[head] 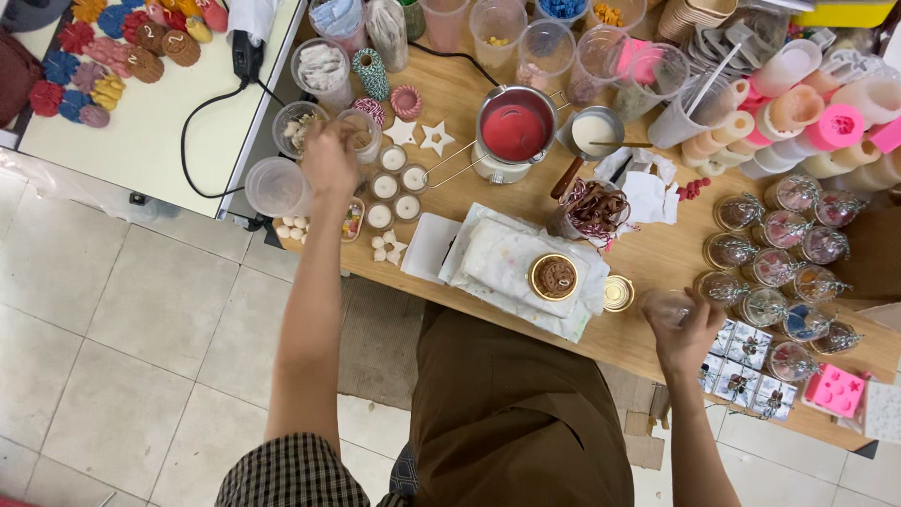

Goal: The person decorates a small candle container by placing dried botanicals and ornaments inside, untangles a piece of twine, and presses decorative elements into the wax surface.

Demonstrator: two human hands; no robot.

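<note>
My left hand [330,158] reaches far out to the left end of the wooden table [657,258], fingers closed over a small clear cup [361,134] of bits; what it pinches is hidden. My right hand [688,330] is curled around a clear glass dome [663,305] near the table's front edge. Between the hands, a gold tin with a brown candle [555,277] sits on a stained white cloth [511,263], and a gold lid [618,294] lies beside it.
A red-filled melting pot [514,127] and a cup of white wax [594,131] stand mid-table. Small white tealights [394,183], plastic cups along the back, rows of wrapped glass domes [779,253] at right, pink moulds, and a white side table [131,122] with flower candles.
</note>
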